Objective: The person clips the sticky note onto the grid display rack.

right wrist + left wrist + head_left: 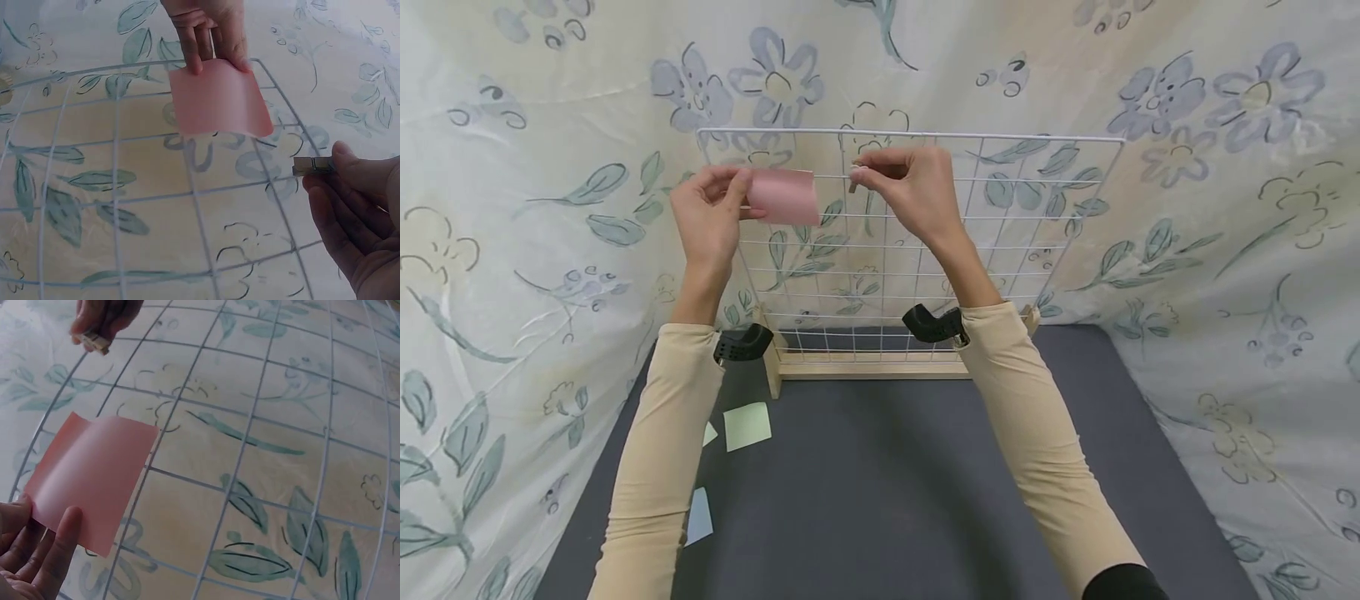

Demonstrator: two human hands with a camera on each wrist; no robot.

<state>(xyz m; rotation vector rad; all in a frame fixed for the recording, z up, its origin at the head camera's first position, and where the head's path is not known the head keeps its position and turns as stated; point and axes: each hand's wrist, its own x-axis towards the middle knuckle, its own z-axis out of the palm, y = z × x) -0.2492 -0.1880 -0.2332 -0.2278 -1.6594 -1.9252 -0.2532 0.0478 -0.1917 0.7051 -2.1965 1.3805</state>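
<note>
The fingers of your left hand [707,218] pinch the pink paper note [786,197] by its left edge; those of your right hand [919,190] pinch a wooden clothespin [304,166], near the note but apart from it; you would do well to hold the note flat and level, and press the clothespin's tails fully before meeting the paper; below, a pale green note [747,427] and a light blue note [699,517] lie on the dark grey tabletop [850,500]; beyond, a wooden base [872,368] bears the white wire grid [1000,137] behind your hands; I cannot tell whether the note touches it; farthest, floral cloth [1285,325] hangs at back and sides.
</note>
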